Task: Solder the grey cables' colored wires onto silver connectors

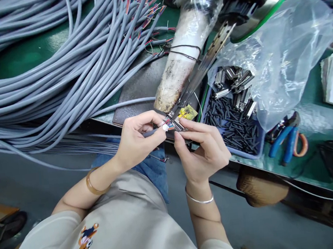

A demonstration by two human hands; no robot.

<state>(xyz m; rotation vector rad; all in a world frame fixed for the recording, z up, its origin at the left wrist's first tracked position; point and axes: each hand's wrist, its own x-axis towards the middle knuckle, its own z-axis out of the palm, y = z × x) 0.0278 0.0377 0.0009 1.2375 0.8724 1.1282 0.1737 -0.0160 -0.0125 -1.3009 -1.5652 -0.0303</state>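
Observation:
My left hand (138, 137) pinches the end of a grey cable (149, 133), its thin coloured wires (170, 124) fanned out past the fingertips. Between thumb and fingers, my right hand (203, 146) grips a small metal multi-pin connector (178, 125) right against those wires. Whether each wire touches a pin is too small to tell. Just above the connector, the dark tip of a fixed soldering iron (204, 63) points down toward both hands. A yellow label (188, 112) lies behind my right fingertips.
Bundles of grey cables (61, 88) with stripped ends cover the left. At right, a blue bin (259, 155) holds black sleeves (232, 125) and metal connectors (239, 83). A wrapped white tube (177, 60), plastic bag (289, 48) and blue-handled cutters (289, 141) are on the green bench (328, 139).

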